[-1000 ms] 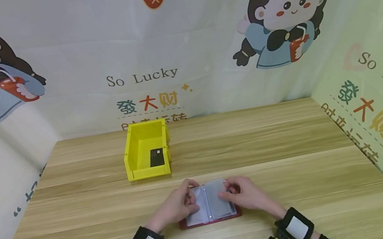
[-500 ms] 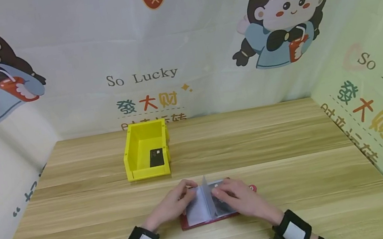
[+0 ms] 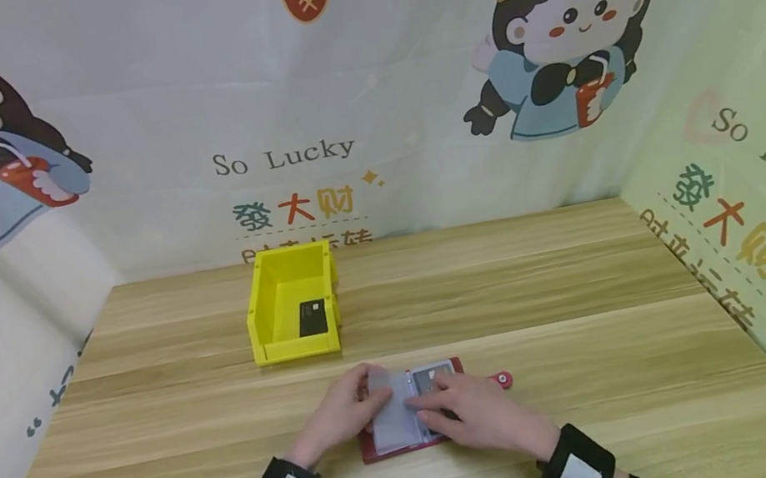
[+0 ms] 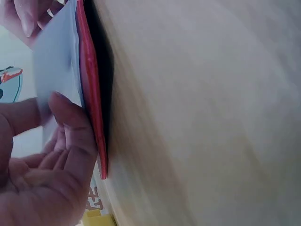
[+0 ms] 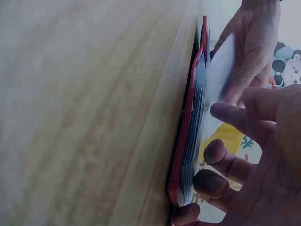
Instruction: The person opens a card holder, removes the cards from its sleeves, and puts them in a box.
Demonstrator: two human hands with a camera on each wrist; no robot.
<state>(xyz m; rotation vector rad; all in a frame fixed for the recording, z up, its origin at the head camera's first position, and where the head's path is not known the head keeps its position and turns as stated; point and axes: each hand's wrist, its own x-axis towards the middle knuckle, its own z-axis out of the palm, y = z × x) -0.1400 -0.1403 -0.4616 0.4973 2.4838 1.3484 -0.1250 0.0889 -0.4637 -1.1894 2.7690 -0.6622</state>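
Note:
A small red card holder [image 3: 371, 451] lies spread on the wooden table, with clear plastic sleeves inside. My left hand [image 3: 343, 411] is at its left side, and in the left wrist view its thumb and fingers pinch a frosted sleeve page [image 4: 56, 61] that stands up from the red cover [image 4: 94, 94]. Over the right half reaches my right hand [image 3: 484, 415], fingers loosely bent and apart, fingertips [image 5: 216, 151] at the edges of the stacked sleeves [image 5: 195, 122]. A dark grey card [image 3: 424, 383] shows in the right-hand sleeve, partly covered by the right hand.
Farther back on the table [image 3: 511, 277] stands a yellow bin [image 3: 259, 327] with a black card [image 3: 312, 318] in it. The holder's red strap with a round snap [image 3: 503, 379] sticks out to the right. A printed cloth [image 3: 403, 83] hangs behind the table.
A clear page has been turned from the right half over to the left, uncovering the grey card. The right hand has followed it leftward; the left hand stays at the left side.

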